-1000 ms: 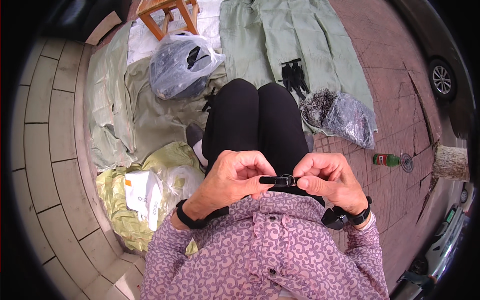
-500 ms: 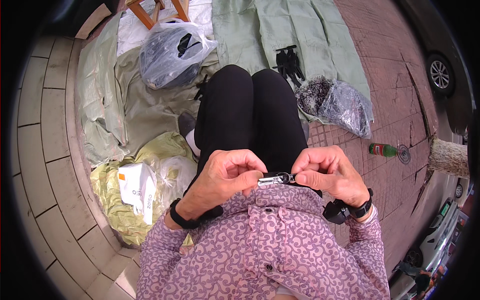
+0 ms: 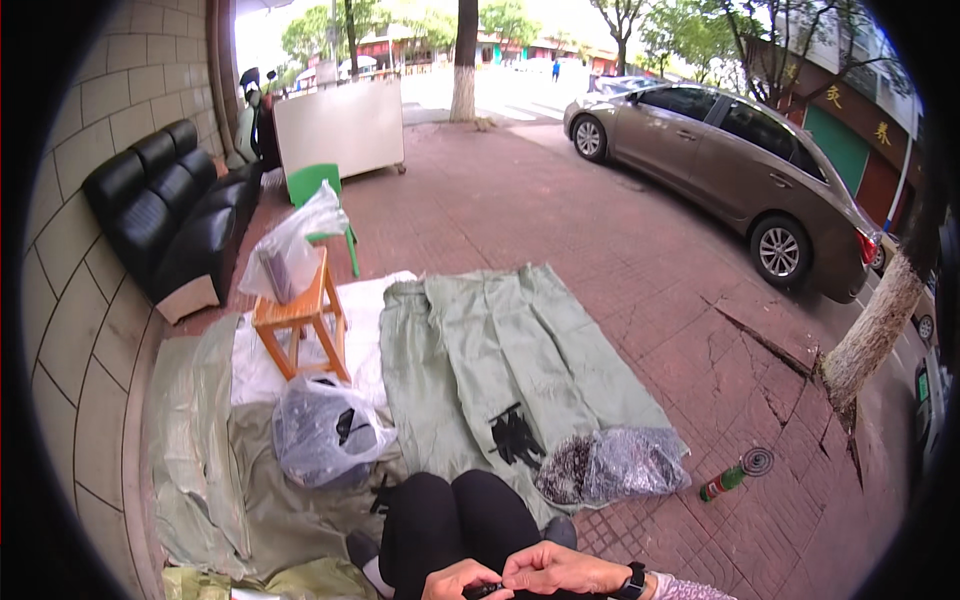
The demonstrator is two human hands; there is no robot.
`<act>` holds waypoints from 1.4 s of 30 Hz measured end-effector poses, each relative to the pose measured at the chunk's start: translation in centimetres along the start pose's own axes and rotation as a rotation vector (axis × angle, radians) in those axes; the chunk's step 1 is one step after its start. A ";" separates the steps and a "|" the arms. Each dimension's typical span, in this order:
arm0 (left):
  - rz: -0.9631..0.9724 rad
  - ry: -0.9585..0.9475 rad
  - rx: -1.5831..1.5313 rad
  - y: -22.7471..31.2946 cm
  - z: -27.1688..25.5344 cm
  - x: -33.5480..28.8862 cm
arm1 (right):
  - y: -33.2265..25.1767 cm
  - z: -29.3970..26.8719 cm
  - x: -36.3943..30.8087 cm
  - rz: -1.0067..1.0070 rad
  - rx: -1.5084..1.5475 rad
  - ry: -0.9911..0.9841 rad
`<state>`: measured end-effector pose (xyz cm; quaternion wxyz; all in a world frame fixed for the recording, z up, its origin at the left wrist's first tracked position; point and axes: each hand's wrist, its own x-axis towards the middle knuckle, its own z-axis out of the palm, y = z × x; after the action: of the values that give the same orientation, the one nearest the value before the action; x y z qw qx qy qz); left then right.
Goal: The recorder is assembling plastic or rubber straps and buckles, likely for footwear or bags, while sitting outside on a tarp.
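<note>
At the lower edge, above my black-trousered lap, my left hand (image 3: 452, 579) and my right hand (image 3: 562, 570) come close together. Fingers of both are pinched around a small dark clip-like piece (image 3: 482, 591), of which just a bit shows between the fingertips. Half a second ago it looked silver with black parts. Its exact kind I cannot make out. Past my knees lie several black pieces like straps (image 3: 515, 434) on a green woven sheet (image 3: 480, 340). Beside them is a clear plastic bag (image 3: 635, 463) of dark, shaggy-looking bits.
A clear bag with dark contents (image 3: 325, 440) lies left of my knees. Behind it stands a wooden stool (image 3: 300, 318) bearing a plastic bag, then a green chair (image 3: 318, 180). A green bottle (image 3: 722, 484) is on the right; a black sofa (image 3: 175, 210) lines the wall. A brown car (image 3: 700, 150) is parked beyond.
My view has tipped upward, bringing in the street, sofa and car. My hands now sit at the lower edge, still pinching the small piece, with less of it visible.
</note>
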<state>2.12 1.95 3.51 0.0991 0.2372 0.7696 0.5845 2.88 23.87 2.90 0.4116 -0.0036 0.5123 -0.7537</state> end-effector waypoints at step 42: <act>-0.378 0.116 -0.522 -2.1 1.5 6.7 | -1.8 -1.0 3.5 -0.609 0.032 0.494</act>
<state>-3.55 6.00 1.95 0.2195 0.0228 0.6285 0.7459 -0.97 22.70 2.42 0.0334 0.0325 0.5596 -0.8275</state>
